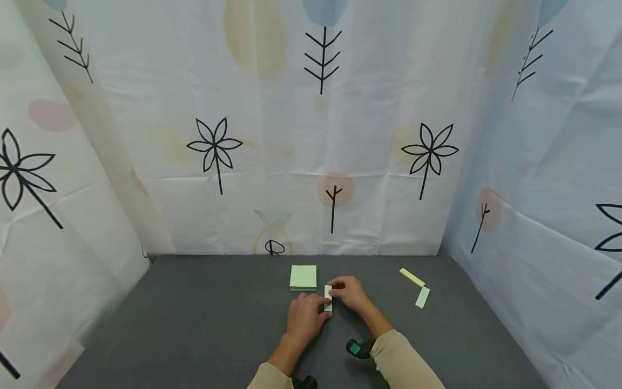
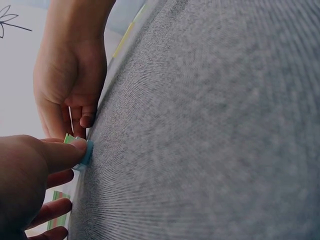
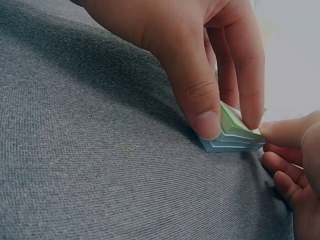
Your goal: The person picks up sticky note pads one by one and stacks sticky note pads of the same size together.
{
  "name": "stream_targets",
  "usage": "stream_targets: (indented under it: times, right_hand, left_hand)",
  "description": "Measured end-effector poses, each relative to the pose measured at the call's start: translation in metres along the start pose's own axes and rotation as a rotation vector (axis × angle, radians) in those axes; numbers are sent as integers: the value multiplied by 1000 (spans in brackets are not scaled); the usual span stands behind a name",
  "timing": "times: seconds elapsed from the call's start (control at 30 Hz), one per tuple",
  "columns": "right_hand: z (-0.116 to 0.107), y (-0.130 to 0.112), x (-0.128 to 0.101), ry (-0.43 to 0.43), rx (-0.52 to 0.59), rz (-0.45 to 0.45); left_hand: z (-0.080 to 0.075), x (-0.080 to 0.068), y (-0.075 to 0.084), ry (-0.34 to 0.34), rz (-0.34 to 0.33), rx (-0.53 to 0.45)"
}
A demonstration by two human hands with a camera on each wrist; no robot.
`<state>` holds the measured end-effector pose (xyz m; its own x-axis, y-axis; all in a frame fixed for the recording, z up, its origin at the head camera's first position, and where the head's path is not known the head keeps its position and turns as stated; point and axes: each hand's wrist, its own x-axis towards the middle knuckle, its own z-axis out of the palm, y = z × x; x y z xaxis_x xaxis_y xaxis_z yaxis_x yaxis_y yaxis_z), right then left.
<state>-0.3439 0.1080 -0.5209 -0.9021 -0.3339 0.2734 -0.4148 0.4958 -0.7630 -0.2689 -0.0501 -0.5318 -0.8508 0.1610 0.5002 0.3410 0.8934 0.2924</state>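
Hands are meeting on the grey table (image 1: 194,324): the left hand (image 1: 303,319) and right hand (image 1: 349,292) are both pinching a folded paper strip (image 1: 328,298), lying just before the green note pad (image 1: 303,277).

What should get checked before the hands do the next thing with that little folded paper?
1. Right hand grips the folded paper strip with thumb and fingers: ok.
2. Left hand touches the strip's other end: ok.
3. Strip lies on the grey mat: ok.
4. Layers stacked evenly: not ok, edges step apart in the right wrist view.
5. Green note pad is apart from the hands: ok.
6. Two spare strips, yellow and pale green, lie off to the right: ok.
7. Creases are sharp: cannot tell.
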Motion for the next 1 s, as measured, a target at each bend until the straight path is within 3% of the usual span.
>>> stream_targets:
  times: [0.53,1.0]
  right_hand:
    - [-5,-8,1,-85,-89,8]
    - [-1,-8,-6,-56,-95,-31]
  left_hand:
    - [-1,2,0,-26,2,14]
    - [0,1,2,-22,-17,17]
